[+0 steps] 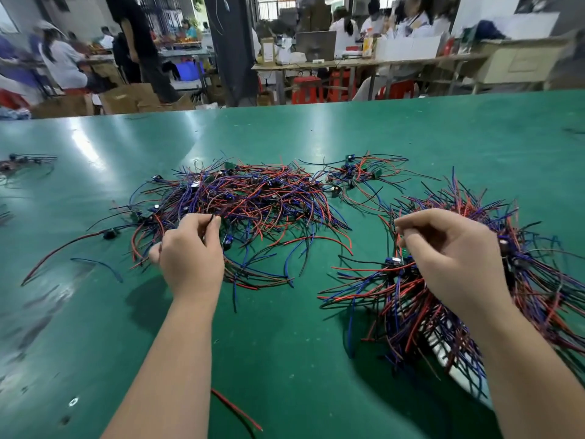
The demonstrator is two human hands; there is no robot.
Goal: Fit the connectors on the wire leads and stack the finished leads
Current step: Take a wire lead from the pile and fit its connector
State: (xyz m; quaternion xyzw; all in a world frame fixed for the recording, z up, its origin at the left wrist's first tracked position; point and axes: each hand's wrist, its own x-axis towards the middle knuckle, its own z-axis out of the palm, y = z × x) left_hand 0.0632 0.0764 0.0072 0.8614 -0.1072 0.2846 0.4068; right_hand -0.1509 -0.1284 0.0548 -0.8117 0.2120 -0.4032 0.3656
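I judge the job to be somewhere in the middle. The loose pile (247, 198) of red, blue and black leads in the middle of the counter (285, 343) looks large and unsorted, so plenty is left. To the right of that pile, the stack (411, 312) lies fanned over a white tray (456, 369), with small dark connectors showing among the wires; I take these for finished leads. Beyond the pile's right end sits a small cluster (351, 172), which I cannot class. My left hand (190, 248), at the pile's near edge, has its grip closed on a thin dark lead (210, 220), pinched between thumb and forefinger. My right hand (452, 255) is above the stack with fingers curled; I cannot tell whether its grip holds anything.
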